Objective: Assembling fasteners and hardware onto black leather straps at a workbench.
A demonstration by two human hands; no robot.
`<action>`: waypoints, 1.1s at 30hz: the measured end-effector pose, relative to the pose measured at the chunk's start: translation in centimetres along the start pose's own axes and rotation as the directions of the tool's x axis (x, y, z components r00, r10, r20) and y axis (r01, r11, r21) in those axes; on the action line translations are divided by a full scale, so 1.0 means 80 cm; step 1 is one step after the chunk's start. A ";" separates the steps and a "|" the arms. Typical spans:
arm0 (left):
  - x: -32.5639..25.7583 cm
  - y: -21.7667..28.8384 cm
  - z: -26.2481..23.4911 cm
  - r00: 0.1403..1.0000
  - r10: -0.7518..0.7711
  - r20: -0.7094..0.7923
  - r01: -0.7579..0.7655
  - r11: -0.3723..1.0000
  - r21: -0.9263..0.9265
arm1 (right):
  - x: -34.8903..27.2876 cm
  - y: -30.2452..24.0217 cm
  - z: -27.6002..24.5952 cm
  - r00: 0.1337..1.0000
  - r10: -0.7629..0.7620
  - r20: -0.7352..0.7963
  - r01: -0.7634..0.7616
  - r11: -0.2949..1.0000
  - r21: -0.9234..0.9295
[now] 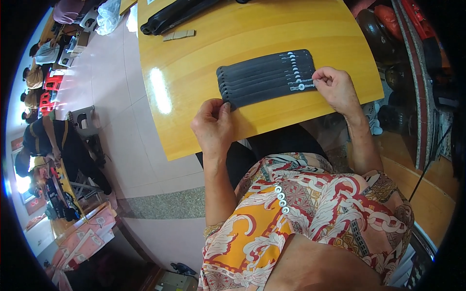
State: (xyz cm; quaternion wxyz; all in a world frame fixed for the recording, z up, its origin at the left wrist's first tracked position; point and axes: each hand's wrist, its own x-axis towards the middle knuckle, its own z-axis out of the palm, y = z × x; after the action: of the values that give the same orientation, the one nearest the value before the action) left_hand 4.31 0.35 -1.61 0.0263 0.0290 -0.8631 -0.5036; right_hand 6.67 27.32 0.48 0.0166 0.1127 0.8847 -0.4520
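Several flat black straps [262,72] lie overlapped in a neat fan on the yellow table, each with white print near its right end and a rounded left end. My left hand [213,123] pinches the left end of the nearest strap [267,99] between thumb and fingers. At that strap's right end, my right hand [337,89] is closed in a pinch on its edge. Both forearms come in from below, and the straps lie between my hands, close to the table's near edge.
On the yellow table [194,87], a small tan strip [179,35] lies near a long black bundle [179,17] at the far left. Dark round jars [374,34] stand right of the table. A person in dark clothes [63,140] bends over another table at left; others sit farther off.
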 end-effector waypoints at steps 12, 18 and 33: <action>0.000 0.009 0.004 1.000 0.011 -0.018 -0.011 1.000 0.011 | 0.000 0.006 0.003 0.996 -0.075 -0.043 0.075 0.997 -0.009; -0.001 0.008 0.006 1.000 0.009 -0.025 -0.009 1.000 -0.002 | -0.001 0.008 0.002 0.997 -0.056 -0.046 0.054 0.998 -0.038; 0.003 0.004 0.008 1.000 -0.001 -0.029 0.002 0.999 0.032 | -0.002 -0.002 0.011 0.984 -0.069 -0.163 0.049 0.991 -0.121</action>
State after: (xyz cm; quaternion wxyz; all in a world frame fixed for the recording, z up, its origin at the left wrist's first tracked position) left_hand 4.01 1.06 -1.64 0.0381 0.0376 -0.8706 -0.4891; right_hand 6.73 26.48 0.12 -0.0646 0.1226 0.9109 -0.3887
